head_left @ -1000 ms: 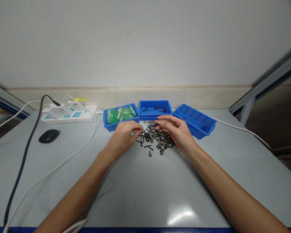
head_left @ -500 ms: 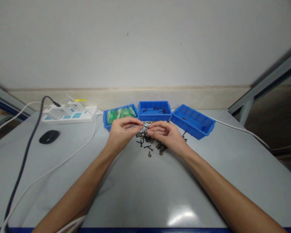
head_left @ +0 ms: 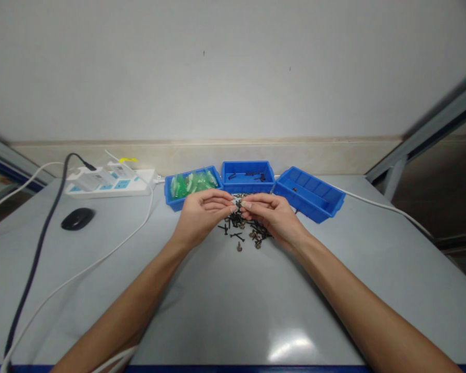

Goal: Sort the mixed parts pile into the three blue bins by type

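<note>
Screws [head_left: 236, 221] heaped toward desk [head_left: 217, 305] far edge, mid-width; judged light, stiff, best pinched by the shank. Left hand [head_left: 200, 216], right hand [head_left: 278, 215]: fingertips narrowed at heap, contents cannot be told.

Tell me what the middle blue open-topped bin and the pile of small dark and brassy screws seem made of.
The middle bin looks like moulded plastic, semi-matt: even colour, soft sheen. The screws look metal: brassy ones glint as if plated; dark ones look duller, perhaps black-coated, base metal unclear.
</note>
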The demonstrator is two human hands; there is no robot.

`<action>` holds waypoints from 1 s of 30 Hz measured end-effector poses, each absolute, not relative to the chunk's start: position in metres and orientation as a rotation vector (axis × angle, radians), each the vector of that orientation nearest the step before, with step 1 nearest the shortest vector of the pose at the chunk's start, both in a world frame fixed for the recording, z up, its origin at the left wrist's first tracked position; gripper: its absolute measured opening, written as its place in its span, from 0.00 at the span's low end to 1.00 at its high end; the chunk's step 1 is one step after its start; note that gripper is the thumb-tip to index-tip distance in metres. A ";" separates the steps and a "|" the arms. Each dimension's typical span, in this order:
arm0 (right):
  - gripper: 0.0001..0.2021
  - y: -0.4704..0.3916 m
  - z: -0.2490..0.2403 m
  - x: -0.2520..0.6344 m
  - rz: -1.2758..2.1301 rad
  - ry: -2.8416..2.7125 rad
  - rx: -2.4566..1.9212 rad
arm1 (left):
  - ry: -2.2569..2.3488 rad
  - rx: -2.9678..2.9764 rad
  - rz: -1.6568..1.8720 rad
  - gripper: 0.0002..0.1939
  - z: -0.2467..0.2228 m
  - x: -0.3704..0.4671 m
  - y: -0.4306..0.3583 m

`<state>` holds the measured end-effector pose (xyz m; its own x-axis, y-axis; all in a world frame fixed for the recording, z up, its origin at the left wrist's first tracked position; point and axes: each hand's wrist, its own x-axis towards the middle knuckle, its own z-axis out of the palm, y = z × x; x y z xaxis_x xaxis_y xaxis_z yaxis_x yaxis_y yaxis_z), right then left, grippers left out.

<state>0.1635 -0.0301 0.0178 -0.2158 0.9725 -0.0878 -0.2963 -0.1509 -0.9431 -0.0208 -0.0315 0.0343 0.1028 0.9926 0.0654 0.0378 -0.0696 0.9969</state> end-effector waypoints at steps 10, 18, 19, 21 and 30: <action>0.20 -0.013 0.020 0.163 1.425 -1.015 -0.864 | 1.277 2.340 0.788 0.14 0.030 -0.049 -0.026; 0.23 -0.016 0.013 0.170 1.338 -1.070 -0.882 | 1.292 2.345 0.609 0.06 0.020 -0.050 -0.022; 0.22 -0.018 0.013 0.171 1.340 -1.066 -0.892 | 1.289 2.340 0.608 0.06 0.019 -0.050 -0.023; 0.21 -0.022 0.015 0.171 1.344 -1.056 -0.911 | 1.286 2.332 0.613 0.07 0.019 -0.049 -0.023; 0.17 -0.024 0.016 0.173 1.382 -1.025 -0.925 | 1.284 2.487 0.606 0.13 0.014 -0.053 -0.022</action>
<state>0.1733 -0.0238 0.0164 -0.0657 0.9975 0.0265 -0.3147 0.0044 -0.9492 -0.0529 -0.0216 0.0144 0.5179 0.8219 0.2372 0.7058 -0.5672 0.4245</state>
